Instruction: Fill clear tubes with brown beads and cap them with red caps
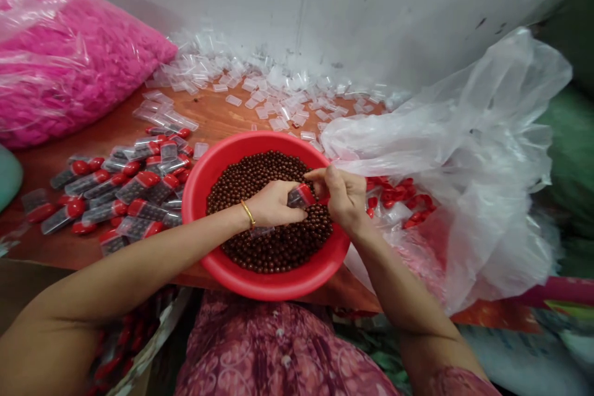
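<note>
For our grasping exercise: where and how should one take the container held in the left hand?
Probably by the red cap, from the right: that end points toward the right hand, while the left hand holds the container around its clear body.

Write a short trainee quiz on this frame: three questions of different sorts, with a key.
1. True or false: the gold bangle is on the right wrist.
2. What lies inside the red basin?
A) clear plastic sleeves
B) small brown balls
C) pink pieces
3. What does the left hand hold, and where is the right hand?

Key:
1. False; the gold bangle is on the left wrist.
2. B.
3. A small red-capped container; at its red end.
</note>
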A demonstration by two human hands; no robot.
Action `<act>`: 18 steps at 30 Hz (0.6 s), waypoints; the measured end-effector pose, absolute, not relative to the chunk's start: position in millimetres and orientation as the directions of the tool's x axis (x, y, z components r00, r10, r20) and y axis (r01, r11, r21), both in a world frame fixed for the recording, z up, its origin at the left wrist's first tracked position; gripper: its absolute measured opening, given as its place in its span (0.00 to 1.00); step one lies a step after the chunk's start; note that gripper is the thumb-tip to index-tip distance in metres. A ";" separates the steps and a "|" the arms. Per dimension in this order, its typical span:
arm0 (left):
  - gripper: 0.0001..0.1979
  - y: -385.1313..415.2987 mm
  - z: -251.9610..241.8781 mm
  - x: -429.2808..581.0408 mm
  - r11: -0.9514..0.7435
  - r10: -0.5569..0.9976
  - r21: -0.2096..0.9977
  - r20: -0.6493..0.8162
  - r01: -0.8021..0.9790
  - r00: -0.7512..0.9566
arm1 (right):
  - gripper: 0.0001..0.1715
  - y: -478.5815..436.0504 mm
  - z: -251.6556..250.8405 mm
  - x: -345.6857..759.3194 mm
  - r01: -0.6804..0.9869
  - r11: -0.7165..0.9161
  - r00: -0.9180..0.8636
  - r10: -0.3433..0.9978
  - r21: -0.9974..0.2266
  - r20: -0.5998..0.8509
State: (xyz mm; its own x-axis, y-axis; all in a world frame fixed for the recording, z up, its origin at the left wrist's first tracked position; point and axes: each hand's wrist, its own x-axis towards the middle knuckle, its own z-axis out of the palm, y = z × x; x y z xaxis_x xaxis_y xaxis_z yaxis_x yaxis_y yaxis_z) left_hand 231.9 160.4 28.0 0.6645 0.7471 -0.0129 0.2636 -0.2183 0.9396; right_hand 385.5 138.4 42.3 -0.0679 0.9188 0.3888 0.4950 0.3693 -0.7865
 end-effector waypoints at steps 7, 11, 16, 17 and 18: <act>0.07 155.7 32.0 231.2 -0.378 0.683 0.846 -0.020 0.376 0.730 | 0.42 153.2 31.8 357.6 0.189 0.043 -0.135 0.991 -0.981 0.018; 0.03 150.0 34.4 228.7 -0.457 0.696 0.764 -0.011 0.455 0.718 | 0.40 148.9 29.7 359.2 0.290 0.145 -0.235 0.969 -0.946 0.076; 0.03 148.2 30.5 223.2 -0.515 0.724 0.691 0.035 0.507 0.689 | 0.42 145.8 24.7 352.8 0.328 0.252 -0.324 0.935 -0.911 0.142; 0.03 149.3 31.0 223.1 -0.528 0.714 0.683 0.035 0.504 0.700 | 0.43 145.2 25.7 350.0 0.302 0.236 -0.335 0.933 -0.924 0.129; 0.04 150.6 32.7 223.6 -0.540 0.698 0.679 0.031 0.497 0.716 | 0.43 144.7 28.0 347.9 0.265 0.219 -0.335 0.934 -0.939 0.123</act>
State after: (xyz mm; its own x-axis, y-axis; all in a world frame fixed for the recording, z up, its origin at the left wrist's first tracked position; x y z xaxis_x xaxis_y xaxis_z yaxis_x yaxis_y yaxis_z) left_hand 223.6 150.6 32.7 0.7156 0.6978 0.0310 0.4974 -0.5403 0.6787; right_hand 347.9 144.7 28.0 -0.3348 0.9342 0.1232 0.2652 0.2188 -0.9390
